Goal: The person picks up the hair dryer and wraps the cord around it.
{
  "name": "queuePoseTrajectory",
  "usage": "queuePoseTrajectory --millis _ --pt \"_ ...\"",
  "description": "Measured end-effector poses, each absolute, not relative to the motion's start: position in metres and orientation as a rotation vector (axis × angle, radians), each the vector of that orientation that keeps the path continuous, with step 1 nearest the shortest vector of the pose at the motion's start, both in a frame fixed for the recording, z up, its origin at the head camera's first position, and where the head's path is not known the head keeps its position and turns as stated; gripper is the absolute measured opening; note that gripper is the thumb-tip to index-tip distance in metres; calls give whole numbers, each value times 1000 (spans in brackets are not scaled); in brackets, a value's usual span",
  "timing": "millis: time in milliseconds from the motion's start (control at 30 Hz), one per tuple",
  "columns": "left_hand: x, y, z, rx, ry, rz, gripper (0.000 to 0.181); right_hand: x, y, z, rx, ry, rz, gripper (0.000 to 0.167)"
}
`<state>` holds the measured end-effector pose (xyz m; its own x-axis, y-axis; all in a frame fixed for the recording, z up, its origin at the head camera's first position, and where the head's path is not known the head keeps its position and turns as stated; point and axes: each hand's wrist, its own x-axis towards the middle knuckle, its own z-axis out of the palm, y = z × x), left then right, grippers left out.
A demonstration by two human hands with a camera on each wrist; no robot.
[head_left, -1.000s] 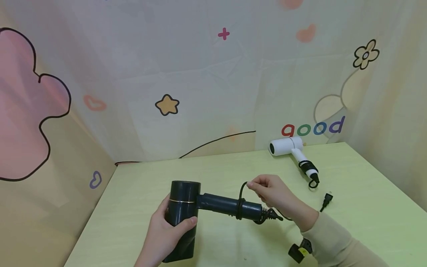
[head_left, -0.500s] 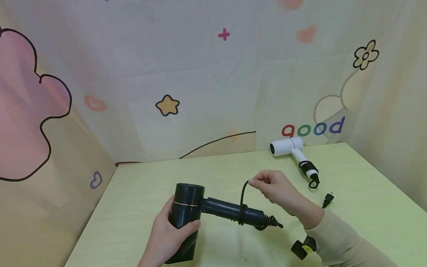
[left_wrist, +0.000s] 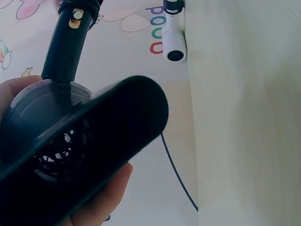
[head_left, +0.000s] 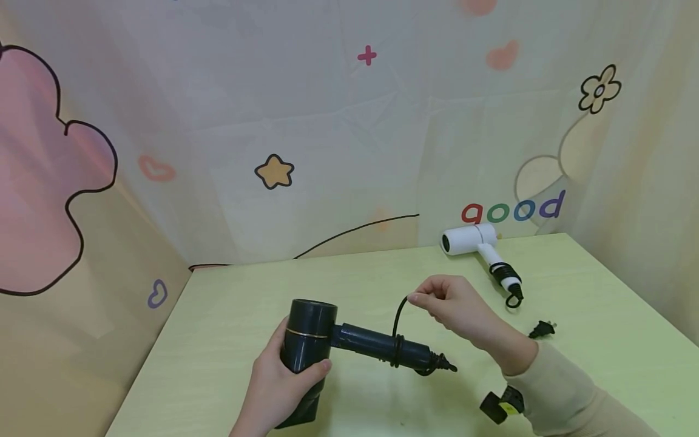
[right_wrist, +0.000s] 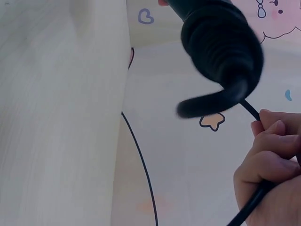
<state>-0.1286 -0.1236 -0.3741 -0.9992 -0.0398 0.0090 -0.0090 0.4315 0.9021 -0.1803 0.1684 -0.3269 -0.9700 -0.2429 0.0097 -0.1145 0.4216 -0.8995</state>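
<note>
My left hand [head_left: 284, 379] grips the barrel of a dark blue hair dryer [head_left: 377, 345], holding it above the table with its handle pointing right. Seen in the left wrist view, the dryer's wide flat nozzle [left_wrist: 136, 108] covers much of that hand. Black cord [head_left: 397, 349] is looped round the handle near its end. Thumb and fingers of my right hand [head_left: 461, 309] pinch a raised length of this cord; the right wrist view shows more cord [right_wrist: 254, 202] running under the curled fingers. A black plug [head_left: 542, 329] appears beyond the right wrist.
A white hair dryer [head_left: 469, 240], cord wound round its handle, lies at the back right of the pale green table [head_left: 246, 291]. A small black block with a yellow patch [head_left: 502, 405] sits beside the right sleeve. A printed curtain [head_left: 327, 121] stands behind.
The dark dryer and left hand have shifted slightly right. My right hand has risen a little and moved right with the cord. The plug has turned and shifted right.
</note>
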Motion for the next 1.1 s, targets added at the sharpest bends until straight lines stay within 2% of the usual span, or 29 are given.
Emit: queuePoseTrajectory --millis 1100 --pt "-130 -120 -376 99 -2554 -1448 87 -149 151 -312 -515 2579 -1554 18"
